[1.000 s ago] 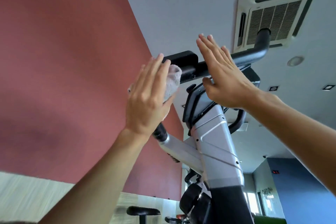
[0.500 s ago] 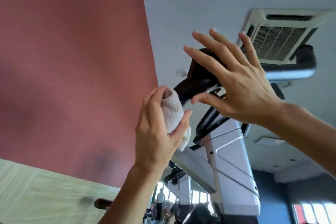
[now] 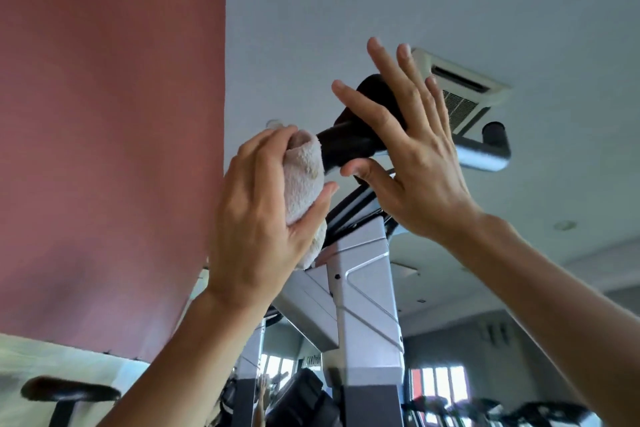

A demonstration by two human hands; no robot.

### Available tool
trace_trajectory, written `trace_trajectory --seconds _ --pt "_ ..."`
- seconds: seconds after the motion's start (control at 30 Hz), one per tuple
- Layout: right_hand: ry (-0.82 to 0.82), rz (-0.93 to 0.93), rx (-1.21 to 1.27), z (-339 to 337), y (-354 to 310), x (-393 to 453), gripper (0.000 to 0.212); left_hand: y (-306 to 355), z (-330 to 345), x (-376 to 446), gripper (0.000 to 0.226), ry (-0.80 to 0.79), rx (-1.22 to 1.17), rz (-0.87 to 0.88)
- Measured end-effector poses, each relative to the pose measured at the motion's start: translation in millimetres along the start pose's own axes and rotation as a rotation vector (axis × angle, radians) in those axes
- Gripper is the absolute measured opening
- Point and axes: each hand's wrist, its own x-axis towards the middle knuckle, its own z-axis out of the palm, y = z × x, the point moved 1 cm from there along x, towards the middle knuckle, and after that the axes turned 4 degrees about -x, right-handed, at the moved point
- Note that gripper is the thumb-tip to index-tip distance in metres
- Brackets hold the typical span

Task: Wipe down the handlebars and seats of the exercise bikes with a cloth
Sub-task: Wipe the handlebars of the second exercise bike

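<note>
Fingers of the left hand (image 3: 256, 218) curl round a pale fluffy terry cloth (image 3: 304, 180), wrapped over the black padded handlebar (image 3: 349, 144)'s left end; just right, the right hand (image 3: 412, 163) spreads flat, fingers straight against the bar.

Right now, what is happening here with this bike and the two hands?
A person is cleaning an exercise bike, seen from below. The left hand grips a pale cloth wrapped around the left end of the black handlebar. The right hand is held up with straight, spread fingers in front of the bar's middle; whether it touches the bar cannot be told. The bar's right end is uncovered. Another bike's seat shows at lower left.
</note>
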Motion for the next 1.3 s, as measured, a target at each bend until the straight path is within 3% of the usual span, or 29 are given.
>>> trace_trajectory --seconds 0.23,0.4,0.57,0.77,0.93,1.03,1.2,1.3 --pt "-0.081 0.032 0.031 -3.8 -2.0 -1.4 0.066 -9.1 7.4 -5.0 0.054 0.042 -0.038 0.087" --pt "-0.083 0.059 0.048 -3.3 -0.7 -1.2 0.061 -12.3 15.8 -22.3 0.059 0.129 -0.067 0.007" --pt "-0.126 0.058 0.038 -5.3 -1.8 0.0 0.06 -12.9 16.1 -39.2 0.063 0.155 -0.142 -0.127" --pt "-0.157 0.054 0.053 -6.7 0.1 -0.1 0.056 -27.6 22.7 -99.4 0.068 0.022 -0.187 -0.481" --pt "-0.135 0.054 0.039 -4.7 0.1 0.1 0.056 -1.5 18.8 -45.8 0.064 0.142 -0.258 -0.367" --pt "-0.134 0.063 0.05 -3.8 -1.3 0.6 0.058 -12.6 16.6 -46.5 0.063 0.101 -0.188 -0.259" --pt "-0.115 0.06 0.04 -3.6 -2.3 0.8 0.061 -18.6 9.4 -60.2 0.067 0.018 -0.208 -0.349" --pt "-0.115 0.06 0.054 -6.8 -3.5 1.6 0.063 2.3 3.4 -21.2 0.066 0.047 -0.172 -0.232"
